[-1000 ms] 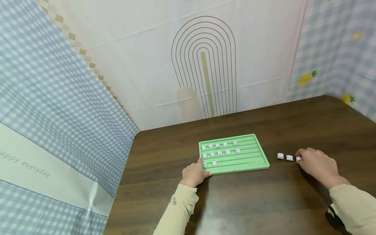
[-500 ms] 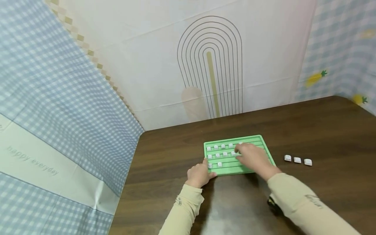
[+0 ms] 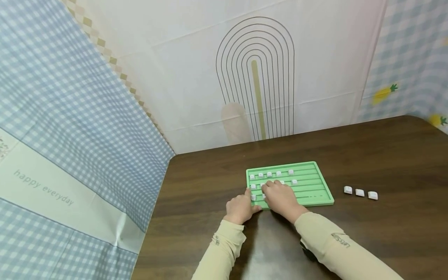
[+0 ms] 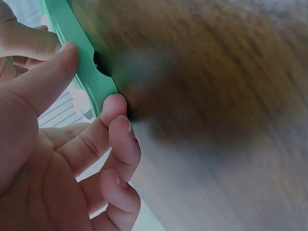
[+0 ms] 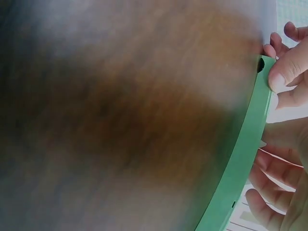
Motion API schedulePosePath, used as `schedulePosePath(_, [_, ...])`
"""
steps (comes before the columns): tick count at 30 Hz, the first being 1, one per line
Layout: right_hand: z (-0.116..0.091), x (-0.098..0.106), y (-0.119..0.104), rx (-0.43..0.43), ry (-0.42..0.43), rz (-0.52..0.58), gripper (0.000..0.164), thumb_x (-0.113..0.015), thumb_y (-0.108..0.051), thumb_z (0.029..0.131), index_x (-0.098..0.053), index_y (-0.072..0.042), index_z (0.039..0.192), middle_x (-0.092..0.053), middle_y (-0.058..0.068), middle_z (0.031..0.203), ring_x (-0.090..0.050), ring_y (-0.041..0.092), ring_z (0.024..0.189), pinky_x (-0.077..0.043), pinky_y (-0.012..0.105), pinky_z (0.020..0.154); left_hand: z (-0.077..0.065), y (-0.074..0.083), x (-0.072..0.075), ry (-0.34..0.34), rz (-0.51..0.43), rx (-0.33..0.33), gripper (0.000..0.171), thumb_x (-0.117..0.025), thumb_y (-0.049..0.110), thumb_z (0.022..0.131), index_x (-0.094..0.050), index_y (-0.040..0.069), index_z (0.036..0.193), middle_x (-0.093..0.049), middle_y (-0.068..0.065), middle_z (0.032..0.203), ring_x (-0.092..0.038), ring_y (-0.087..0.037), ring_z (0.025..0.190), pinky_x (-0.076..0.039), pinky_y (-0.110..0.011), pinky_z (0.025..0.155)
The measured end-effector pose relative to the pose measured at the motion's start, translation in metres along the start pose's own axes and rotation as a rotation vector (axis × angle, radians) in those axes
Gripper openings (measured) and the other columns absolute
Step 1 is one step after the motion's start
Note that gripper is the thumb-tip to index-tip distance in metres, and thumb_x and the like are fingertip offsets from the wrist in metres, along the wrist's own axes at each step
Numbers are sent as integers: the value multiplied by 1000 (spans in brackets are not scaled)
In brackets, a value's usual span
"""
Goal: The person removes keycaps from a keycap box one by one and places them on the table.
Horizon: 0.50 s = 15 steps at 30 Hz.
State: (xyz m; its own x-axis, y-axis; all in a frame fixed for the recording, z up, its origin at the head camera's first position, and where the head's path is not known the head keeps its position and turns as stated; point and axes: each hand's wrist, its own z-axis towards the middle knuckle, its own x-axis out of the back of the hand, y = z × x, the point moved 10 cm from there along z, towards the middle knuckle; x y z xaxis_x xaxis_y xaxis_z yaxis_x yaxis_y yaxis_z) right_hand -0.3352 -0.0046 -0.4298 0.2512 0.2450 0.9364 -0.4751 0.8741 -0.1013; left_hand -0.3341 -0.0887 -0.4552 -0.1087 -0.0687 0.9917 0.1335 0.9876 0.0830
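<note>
My left hand [image 3: 238,209] grips the near left corner of a shallow green tray [image 3: 316,192]; in the left wrist view its thumb presses the tray's front wall [image 4: 86,65] and its other fingers bend round the side. White keycaps stand in rows along the tray's ridges. My right hand [image 3: 281,198] reaches over the left half of the front row, hiding part of the two nearer rows. Between its thumb and finger the right wrist view shows a sliver of a white keycap [image 5: 262,144], mostly covered by the fingers.
Three loose white keycaps [image 3: 359,192] lie in a line on the dark wooden table [image 3: 385,155], right of the tray. A printed white cloth [image 3: 189,77] hangs behind the table, and a blue checked cloth [image 3: 87,116] hangs on the left.
My right hand has come left from the loose keycaps, across the tray to its front row. My left hand keeps its hold on the corner. The head view has shifted slightly.
</note>
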Motion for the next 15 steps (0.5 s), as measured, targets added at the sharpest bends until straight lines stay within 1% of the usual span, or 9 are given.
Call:
schedulePosePath(2, [0, 0, 1, 0, -8, 0, 14, -72, -17, 76, -66, -8, 86, -66, 8, 87, -58, 25, 73, -51, 37, 51, 0, 1, 0, 2, -4, -3, 71, -64, 49, 79, -46, 9, 134, -72, -14, 91, -62, -27, 65, -49, -40, 54])
schedulePosePath(4, [0, 1, 4, -14, -15, 28, 13, -71, -17, 77, -66, -8, 86, -67, 8, 85, -58, 25, 73, -51, 37, 51, 0, 1, 1, 1, -7, -3, 71, -64, 50, 79, -46, 9, 134, -72, -14, 92, -62, -27, 66, -49, -40, 54])
schedulePosePath(6, [0, 5, 11, -41, -15, 74, 12, -69, -15, 77, -67, -8, 86, -68, 8, 84, -60, 25, 73, -51, 37, 51, -1, 1, 2, 1, -10, -4, 71, -63, 50, 79, -45, 8, 134, -72, -14, 92, -62, -27, 66, -49, -40, 54])
schedulePosePath(7, [-2, 9, 19, -65, -11, 103, 11, -68, -14, 77, -67, -8, 86, -68, 8, 84, -61, 25, 74, -51, 38, 51, -1, 2, 2, 2, -11, -8, 71, -63, 50, 79, -45, 8, 134, -72, -14, 91, -62, -27, 65, -49, -40, 54])
schedulePosePath(9, [-9, 20, 39, -110, 0, 160, 11, -65, -13, 77, -67, -7, 86, -69, 9, 84, -62, 25, 76, -52, 40, 53, 0, 4, 2, 2, -14, -15, 71, -62, 50, 80, -45, 8, 134, -72, -14, 89, -61, -27, 63, -49, -40, 53])
schedulePosePath(11, [-20, 34, 66, -158, 2, 193, 13, -63, -13, 79, -67, -7, 90, -70, 12, 89, -63, 28, 81, -52, 44, 56, 0, 5, 2, -1, -20, -21, 70, -62, 50, 80, -45, 9, 134, -72, -14, 87, -61, -27, 62, -48, -40, 52])
schedulePosePath(13, [-37, 50, 101, -214, 4, 204, 16, -61, -14, 81, -67, -7, 93, -70, 16, 94, -62, 32, 84, -51, 49, 55, 0, 5, 1, -7, -22, -24, 70, -61, 50, 81, -44, 9, 135, -72, -14, 86, -60, -26, 60, -48, -39, 52])
schedulePosePath(15, [-59, 66, 138, -268, 2, 182, 19, -59, -18, 84, -66, -7, 98, -69, 19, 97, -62, 36, 85, -49, 52, 53, 0, 5, 1, -14, -23, -26, 70, -61, 50, 81, -44, 9, 135, -71, -13, 84, -59, -26, 59, -47, -39, 52])
